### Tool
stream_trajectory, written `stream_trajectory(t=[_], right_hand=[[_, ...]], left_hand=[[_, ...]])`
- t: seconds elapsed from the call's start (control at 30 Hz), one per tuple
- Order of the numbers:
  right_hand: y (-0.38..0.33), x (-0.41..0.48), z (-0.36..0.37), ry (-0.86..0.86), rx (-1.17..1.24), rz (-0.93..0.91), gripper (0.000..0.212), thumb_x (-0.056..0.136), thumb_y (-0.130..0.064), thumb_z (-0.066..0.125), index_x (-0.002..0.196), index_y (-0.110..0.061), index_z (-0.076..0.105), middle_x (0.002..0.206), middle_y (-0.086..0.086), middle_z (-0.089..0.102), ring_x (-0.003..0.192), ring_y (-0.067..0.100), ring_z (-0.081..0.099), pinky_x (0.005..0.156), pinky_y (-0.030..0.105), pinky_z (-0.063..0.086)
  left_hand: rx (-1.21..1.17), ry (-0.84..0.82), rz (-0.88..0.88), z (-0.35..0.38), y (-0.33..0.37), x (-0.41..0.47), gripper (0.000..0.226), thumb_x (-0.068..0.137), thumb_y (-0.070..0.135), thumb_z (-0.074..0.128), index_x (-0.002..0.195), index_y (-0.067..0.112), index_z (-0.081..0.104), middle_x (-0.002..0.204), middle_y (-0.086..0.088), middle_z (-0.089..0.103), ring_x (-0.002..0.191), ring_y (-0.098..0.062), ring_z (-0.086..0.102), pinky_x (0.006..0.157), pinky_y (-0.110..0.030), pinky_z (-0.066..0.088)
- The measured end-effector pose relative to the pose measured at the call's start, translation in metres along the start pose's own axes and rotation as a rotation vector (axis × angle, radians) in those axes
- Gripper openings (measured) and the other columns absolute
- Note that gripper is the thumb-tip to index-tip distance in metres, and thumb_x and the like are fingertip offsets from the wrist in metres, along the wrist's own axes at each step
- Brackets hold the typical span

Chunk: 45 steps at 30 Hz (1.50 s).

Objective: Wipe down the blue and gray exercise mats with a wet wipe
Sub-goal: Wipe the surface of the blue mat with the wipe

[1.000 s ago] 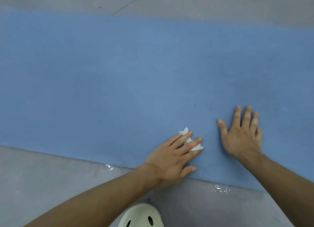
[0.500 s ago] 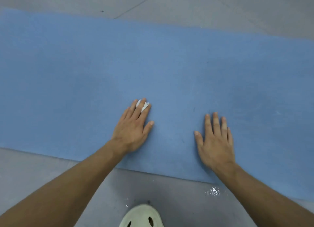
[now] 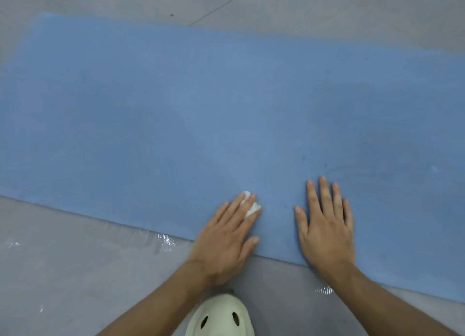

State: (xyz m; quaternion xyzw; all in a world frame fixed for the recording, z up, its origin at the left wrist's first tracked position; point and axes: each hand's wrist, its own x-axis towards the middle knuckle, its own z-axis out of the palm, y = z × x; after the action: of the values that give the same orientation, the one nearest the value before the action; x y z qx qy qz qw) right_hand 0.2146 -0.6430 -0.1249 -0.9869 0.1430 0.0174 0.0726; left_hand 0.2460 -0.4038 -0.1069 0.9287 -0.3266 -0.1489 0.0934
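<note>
now wet wipe (image 3: 249,206) pinned beneath left hand (image 3: 226,237) fingers (image 3: 247,208)

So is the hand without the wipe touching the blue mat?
Touching. The head view shows the right hand lying flat on the blue mat, fingers spread, palm down at its near edge.

Single head-worn wide-angle view, steeply downward, close above the blue mat (image 3: 176,114).
</note>
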Motion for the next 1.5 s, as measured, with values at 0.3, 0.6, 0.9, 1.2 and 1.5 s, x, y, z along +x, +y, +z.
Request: stream_trajectory(t=[0.3, 0.6, 0.9, 1.2, 1.5], right_hand=[[-0.004, -0.001, -0.006, -0.031, -0.013, 0.023, 0.069, 0.102, -0.051, 0.023, 0.163, -0.018, 0.029, 0.172, 0.007, 0.018, 0.159, 0.029, 0.013, 0.127, 0.051, 0.015], [-0.002, -0.001, 0.001, 0.011, -0.010, 0.017, 0.067, 0.103, -0.050, 0.028, 0.163, -0.019, 0.030, 0.172, 0.006, 0.020, 0.159, 0.028, 0.013, 0.126, 0.051, 0.017], [-0.001, -0.001, -0.002, -0.016, -0.006, 0.016, 0.066, 0.104, -0.049, 0.028, 0.163, -0.020, 0.028, 0.172, 0.004, 0.017, 0.160, 0.025, 0.010, 0.127, 0.049, 0.015], [0.001, -0.002, -0.003, -0.055, -0.022, 0.006, 0.067, 0.105, -0.050, 0.025, 0.165, -0.021, 0.022, 0.173, 0.003, 0.011, 0.160, 0.025, 0.006, 0.128, 0.049, 0.013], [-0.001, -0.002, -0.002, -0.021, -0.018, 0.010, 0.067, 0.104, -0.050, 0.026, 0.164, -0.020, 0.026, 0.172, 0.004, 0.015, 0.160, 0.026, 0.009, 0.127, 0.050, 0.016]], left_hand=[[-0.071, 0.134, -0.463, -0.022, -0.100, 0.001, 0.074, 0.102, 0.058, 0.012, 0.165, 0.022, 0.018, 0.170, 0.011, -0.004, 0.158, -0.010, -0.008, 0.129, -0.034, 0.000], [-0.062, 0.051, -0.160, 0.001, -0.013, 0.000, 0.071, 0.105, 0.053, 0.031, 0.164, 0.013, 0.023, 0.174, -0.004, 0.000, 0.160, -0.024, -0.008, 0.129, -0.048, 0.013], [0.063, 0.002, -0.084, 0.000, -0.018, 0.023, 0.068, 0.106, 0.054, 0.024, 0.165, 0.019, 0.023, 0.173, 0.001, 0.004, 0.160, -0.019, 0.001, 0.128, -0.044, 0.012], [-0.061, 0.123, -0.574, -0.051, -0.154, 0.075, 0.068, 0.107, 0.051, 0.029, 0.165, 0.018, 0.016, 0.174, -0.004, 0.005, 0.160, -0.028, 0.006, 0.129, -0.047, 0.008], [-0.066, 0.085, -0.362, -0.027, -0.081, 0.046, 0.084, 0.098, 0.064, 0.014, 0.165, 0.013, 0.014, 0.173, -0.004, -0.006, 0.160, -0.021, -0.012, 0.130, -0.040, 0.000]])
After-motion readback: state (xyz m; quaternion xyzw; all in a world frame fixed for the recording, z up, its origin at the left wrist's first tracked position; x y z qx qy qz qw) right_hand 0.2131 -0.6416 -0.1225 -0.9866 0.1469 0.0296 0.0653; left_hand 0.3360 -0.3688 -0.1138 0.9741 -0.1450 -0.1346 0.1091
